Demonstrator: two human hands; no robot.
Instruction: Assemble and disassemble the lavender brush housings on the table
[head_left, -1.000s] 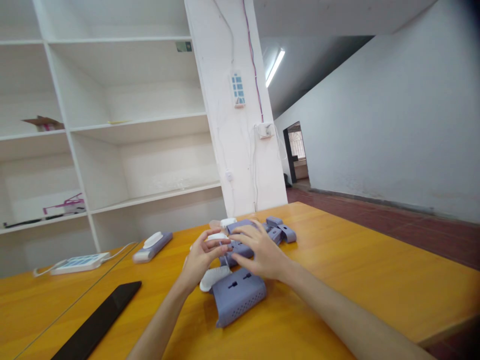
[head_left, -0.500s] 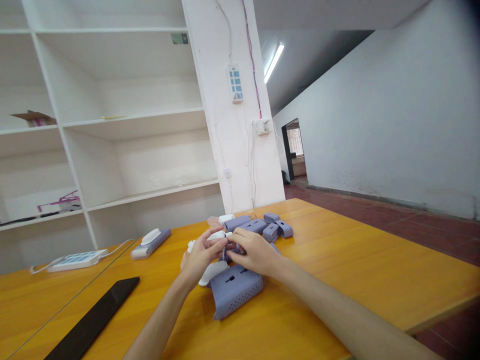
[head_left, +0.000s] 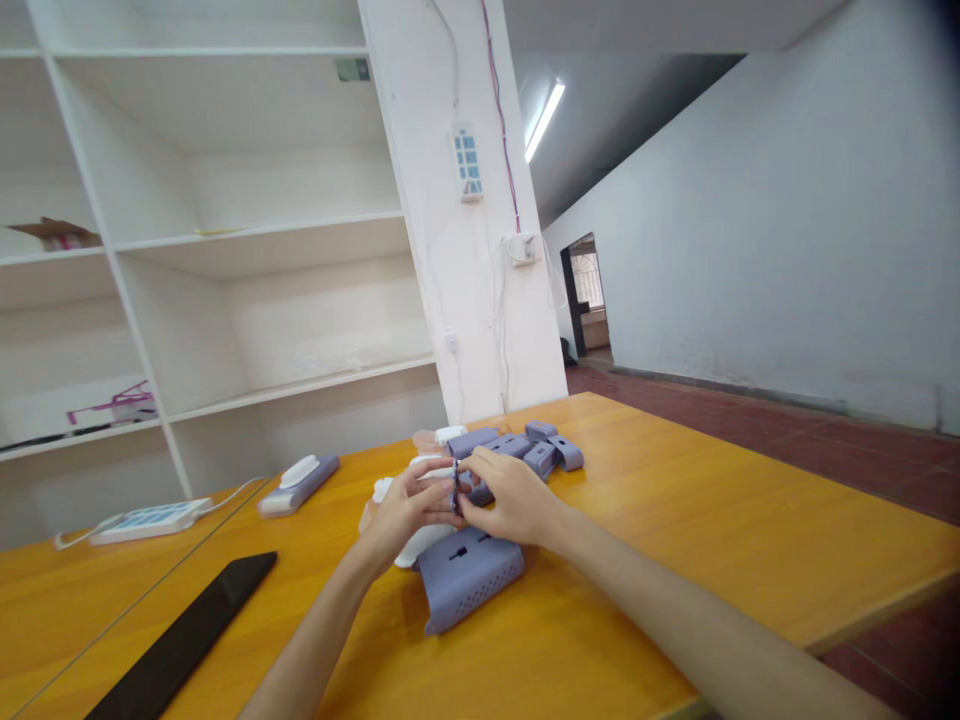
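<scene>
My left hand (head_left: 401,508) and my right hand (head_left: 514,497) meet above the table, fingertips closed on a small, thin purple-grey plate (head_left: 455,487). The plate stands nearly edge-on, and its exact kind does not show. Just below the hands lies a curved purple plastic shell (head_left: 472,580) with slots on top and rows of small holes along its side. A white rounded part (head_left: 424,546) rests against the shell's left end, partly behind my left hand. Beyond my right hand, several purple housing pieces (head_left: 541,460) are clustered, some hidden by the fingers.
A purple and white device (head_left: 300,485) lies at the back left, near a white power strip (head_left: 150,521) with a cord. A long black slab (head_left: 191,635) is on the left of the wooden table (head_left: 675,530). White shelves (head_left: 300,235) and a pillar (head_left: 480,300) stand behind.
The fingers have shifted slightly around the small plate, which now shows as a thin upright edge between them. The shell and other parts stay put; the view has moved a little.
</scene>
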